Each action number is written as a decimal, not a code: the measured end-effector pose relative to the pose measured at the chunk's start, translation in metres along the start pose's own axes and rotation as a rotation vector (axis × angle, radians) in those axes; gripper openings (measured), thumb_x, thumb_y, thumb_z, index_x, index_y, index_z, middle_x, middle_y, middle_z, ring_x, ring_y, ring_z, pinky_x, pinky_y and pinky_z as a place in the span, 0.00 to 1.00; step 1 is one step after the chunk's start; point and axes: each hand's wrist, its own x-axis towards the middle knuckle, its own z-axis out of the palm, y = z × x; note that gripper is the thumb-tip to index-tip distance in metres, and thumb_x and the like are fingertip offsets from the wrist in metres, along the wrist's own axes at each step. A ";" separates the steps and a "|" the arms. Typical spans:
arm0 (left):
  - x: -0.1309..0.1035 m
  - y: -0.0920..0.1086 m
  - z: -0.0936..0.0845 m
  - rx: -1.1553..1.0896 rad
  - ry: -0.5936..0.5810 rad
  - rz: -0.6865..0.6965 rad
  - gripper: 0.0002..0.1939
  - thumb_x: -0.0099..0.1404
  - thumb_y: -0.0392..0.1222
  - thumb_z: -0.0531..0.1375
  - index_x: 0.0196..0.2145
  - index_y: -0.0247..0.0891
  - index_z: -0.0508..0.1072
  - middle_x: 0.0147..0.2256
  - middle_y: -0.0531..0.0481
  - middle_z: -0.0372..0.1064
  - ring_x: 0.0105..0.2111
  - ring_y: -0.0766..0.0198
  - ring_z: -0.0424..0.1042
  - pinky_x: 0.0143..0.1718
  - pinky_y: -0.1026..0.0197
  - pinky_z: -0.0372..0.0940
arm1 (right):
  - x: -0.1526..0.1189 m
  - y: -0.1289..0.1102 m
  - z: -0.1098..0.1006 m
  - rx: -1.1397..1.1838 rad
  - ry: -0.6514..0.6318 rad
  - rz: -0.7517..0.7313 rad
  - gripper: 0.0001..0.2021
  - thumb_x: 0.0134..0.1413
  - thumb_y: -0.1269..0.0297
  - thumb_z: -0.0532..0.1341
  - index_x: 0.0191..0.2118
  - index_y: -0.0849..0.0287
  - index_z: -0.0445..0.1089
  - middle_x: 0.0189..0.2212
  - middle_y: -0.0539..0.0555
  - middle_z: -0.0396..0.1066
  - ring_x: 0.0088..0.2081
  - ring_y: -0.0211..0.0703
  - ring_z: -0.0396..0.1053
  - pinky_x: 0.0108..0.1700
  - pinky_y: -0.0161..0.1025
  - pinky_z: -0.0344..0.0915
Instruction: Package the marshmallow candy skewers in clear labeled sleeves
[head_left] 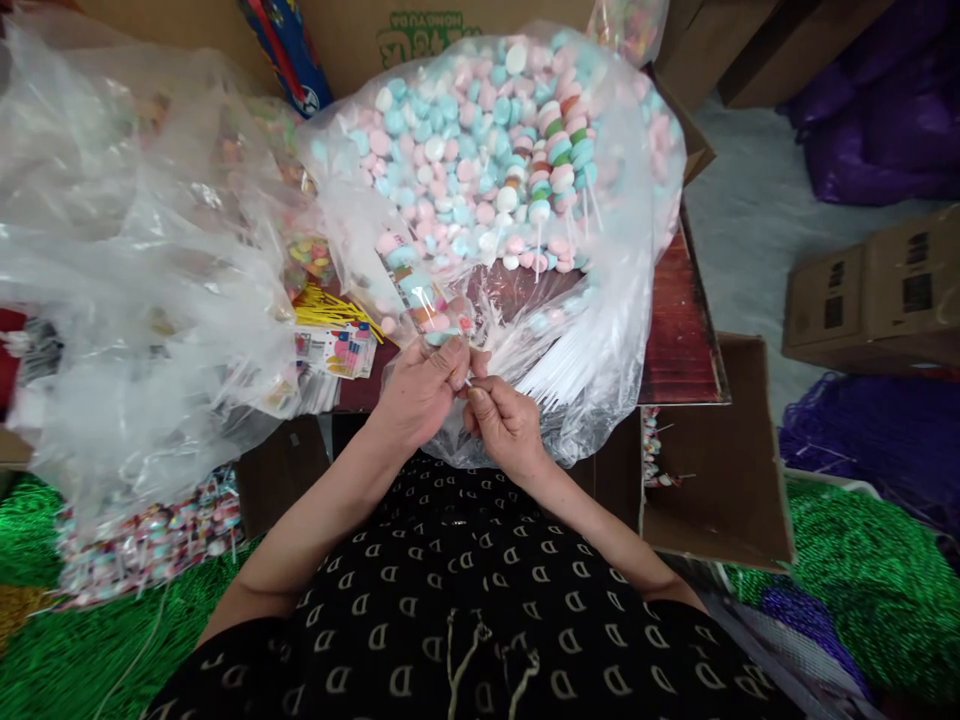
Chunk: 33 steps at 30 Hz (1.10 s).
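Note:
My left hand (420,392) is closed around the lower end of a marshmallow skewer (422,297) in a clear printed wrapper, which points up and to the left. Close against it, my right hand (508,422) pinches at the bottom of the wrapper, where a short white bit shows; what exactly the fingertips grip is too small to tell. Beyond my hands, loose pink, blue and white marshmallows (442,135) lie heaped on a large clear plastic bag (664,220). Several unwrapped marshmallow skewers (559,165) rest on that heap. White sticks (570,350) fan out to the right of my hands.
Yellow twist ties (330,308) and printed cards (349,348) lie left of my hands. A big plastic bag (150,260) covers the left side. An open cardboard box (712,510) stands below the table's right edge (686,340). Wrapped skewers (154,540) are heaped at lower left.

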 end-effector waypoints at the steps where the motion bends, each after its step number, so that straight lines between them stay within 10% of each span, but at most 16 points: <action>1: -0.001 -0.002 0.000 0.048 0.005 -0.008 0.18 0.66 0.57 0.67 0.29 0.42 0.71 0.19 0.59 0.54 0.28 0.64 0.69 0.38 0.57 0.71 | 0.000 0.000 0.002 0.012 0.002 0.003 0.18 0.73 0.48 0.52 0.35 0.54 0.68 0.18 0.44 0.67 0.19 0.36 0.65 0.27 0.36 0.67; 13: -0.005 0.011 -0.018 0.097 -0.084 -0.041 0.22 0.66 0.63 0.64 0.27 0.43 0.67 0.17 0.60 0.52 0.26 0.62 0.71 0.45 0.50 0.76 | 0.020 -0.014 -0.033 0.105 -0.183 0.098 0.17 0.68 0.48 0.60 0.35 0.55 0.75 0.20 0.45 0.71 0.22 0.35 0.68 0.28 0.34 0.68; 16: -0.015 0.015 -0.019 0.091 -0.274 -0.160 0.23 0.65 0.64 0.64 0.25 0.44 0.68 0.15 0.60 0.51 0.22 0.62 0.69 0.45 0.46 0.76 | 0.031 -0.020 -0.047 0.246 -0.071 0.137 0.18 0.63 0.45 0.64 0.48 0.52 0.76 0.31 0.50 0.78 0.32 0.39 0.76 0.37 0.39 0.74; 22: -0.032 0.003 -0.001 -0.097 -0.666 -0.388 0.29 0.63 0.68 0.64 0.21 0.43 0.63 0.15 0.62 0.47 0.15 0.67 0.61 0.39 0.48 0.77 | 0.034 -0.028 -0.033 0.489 -0.380 0.227 0.34 0.53 0.31 0.64 0.54 0.54 0.72 0.37 0.57 0.80 0.35 0.49 0.80 0.30 0.43 0.76; 26: -0.029 0.000 -0.009 0.230 -0.413 -0.185 0.26 0.66 0.66 0.61 0.24 0.42 0.66 0.16 0.59 0.56 0.19 0.64 0.66 0.38 0.51 0.75 | 0.032 -0.027 -0.014 0.413 -0.152 0.234 0.23 0.57 0.38 0.66 0.45 0.53 0.72 0.34 0.54 0.79 0.29 0.45 0.77 0.24 0.40 0.73; 30: -0.024 -0.004 -0.025 0.741 -0.021 0.187 0.18 0.69 0.61 0.59 0.39 0.42 0.73 0.30 0.48 0.74 0.37 0.54 0.77 0.45 0.50 0.72 | 0.038 -0.024 0.007 0.275 0.177 0.106 0.16 0.55 0.47 0.70 0.39 0.51 0.71 0.35 0.52 0.79 0.38 0.45 0.78 0.42 0.46 0.79; 33: -0.025 -0.004 -0.034 0.729 -0.029 0.206 0.20 0.70 0.62 0.57 0.38 0.43 0.73 0.26 0.49 0.72 0.32 0.55 0.76 0.40 0.52 0.72 | 0.042 -0.027 0.008 0.235 0.164 0.093 0.17 0.54 0.47 0.71 0.40 0.51 0.71 0.38 0.52 0.79 0.39 0.44 0.78 0.41 0.44 0.79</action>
